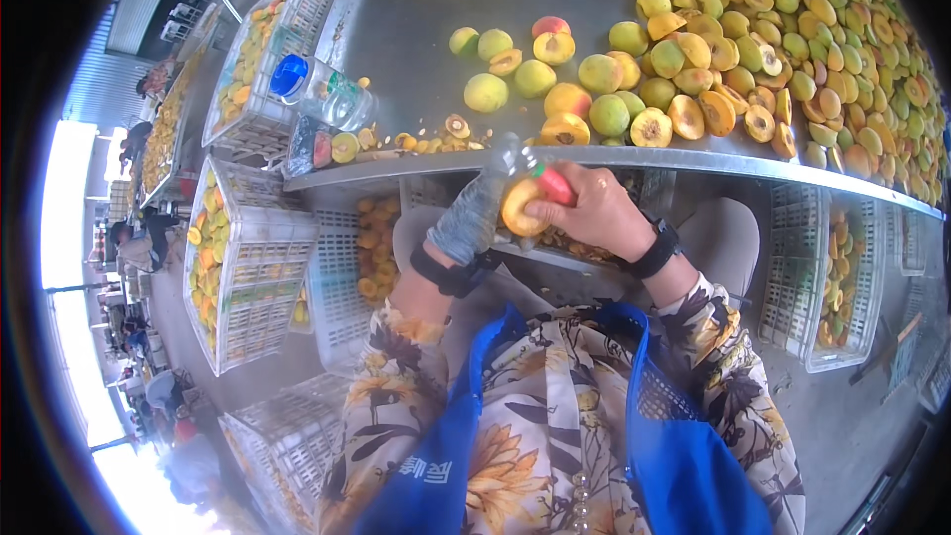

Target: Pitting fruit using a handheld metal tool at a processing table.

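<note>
My left hand (469, 217), in a grey glove, holds a halved yellow peach (518, 217) just off the table's near edge. Its fingertips are blurred and partly behind the fruit. In my right hand (603, 209), which is bare, is a small tool with a red handle (556, 186) and a green band; its working end cannot be made out. The right thumb presses on the peach half. Beyond my hands, whole and halved peaches (565, 130) lie on the metal table (423, 30). Pits and scraps (438, 145) lie along its near edge.
A large heap of peach halves (839, 52) covers the table's right side. A clear plastic bottle (327, 95) with a blue cap leans at the left corner. White plastic crates of peaches (267, 260) stand left; another crate (795, 275) is under the table, right. People work far left.
</note>
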The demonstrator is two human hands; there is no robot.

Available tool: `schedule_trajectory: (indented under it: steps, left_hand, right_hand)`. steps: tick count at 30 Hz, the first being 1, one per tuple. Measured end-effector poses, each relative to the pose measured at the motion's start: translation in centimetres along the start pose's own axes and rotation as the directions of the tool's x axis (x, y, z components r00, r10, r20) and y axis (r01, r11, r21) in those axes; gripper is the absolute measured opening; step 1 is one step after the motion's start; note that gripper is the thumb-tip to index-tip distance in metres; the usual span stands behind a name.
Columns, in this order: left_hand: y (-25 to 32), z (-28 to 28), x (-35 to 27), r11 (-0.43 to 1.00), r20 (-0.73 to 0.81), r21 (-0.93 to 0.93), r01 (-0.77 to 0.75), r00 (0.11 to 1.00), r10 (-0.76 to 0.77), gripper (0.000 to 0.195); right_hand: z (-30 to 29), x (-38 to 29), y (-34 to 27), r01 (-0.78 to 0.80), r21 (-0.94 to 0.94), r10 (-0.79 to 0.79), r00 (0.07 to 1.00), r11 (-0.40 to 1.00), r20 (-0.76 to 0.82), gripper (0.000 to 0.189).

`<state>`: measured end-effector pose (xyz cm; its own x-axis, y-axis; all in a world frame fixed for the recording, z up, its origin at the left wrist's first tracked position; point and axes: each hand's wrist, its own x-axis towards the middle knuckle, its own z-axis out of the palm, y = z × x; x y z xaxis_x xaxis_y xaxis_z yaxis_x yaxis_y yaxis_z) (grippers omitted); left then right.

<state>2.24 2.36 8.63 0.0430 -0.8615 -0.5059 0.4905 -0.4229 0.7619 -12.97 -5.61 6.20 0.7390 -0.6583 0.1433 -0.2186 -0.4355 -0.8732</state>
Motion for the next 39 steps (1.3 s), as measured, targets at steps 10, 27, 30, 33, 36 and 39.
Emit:
schedule_trajectory:
  steps: [10,27,30,33,36,39]
  left_hand:
    - [-3.8,-1.1,3.7,0.800,-0.170,-0.539,-0.263,0.964,0.203,0.044]
    - [-5.1,-0.9,4.0,0.881,-0.318,-0.163,-0.445,0.869,0.380,0.033]
    - [-5.6,-0.6,3.9,0.863,-0.279,0.001,-0.505,0.829,0.485,0.027]
    - [-6.1,0.1,3.7,0.818,-0.287,-0.054,-0.572,0.794,0.536,0.024]
    - [-6.3,-0.2,3.8,0.807,-0.287,-0.087,-0.585,0.790,0.542,0.020]
    - [-6.3,-0.1,3.9,0.802,-0.275,-0.129,-0.584,0.798,0.537,0.018]
  right_hand:
    - [4.5,-1.6,0.3,-0.235,0.429,0.299,0.950,0.872,-0.087,0.038]
    - [3.6,-5.4,-0.2,-0.188,-0.032,0.187,0.982,0.982,-0.030,0.026]
    - [3.8,-5.7,-0.2,-0.137,-0.008,0.136,0.988,0.990,-0.074,0.026]
    - [4.2,-5.9,-0.1,-0.152,-0.012,0.151,0.985,0.988,-0.085,0.027]
    - [5.0,-6.4,0.3,-0.090,-0.012,0.087,0.984,0.996,-0.156,0.028]
    - [5.1,-6.5,-0.1,-0.087,-0.027,0.080,0.977,0.996,-0.199,0.029]
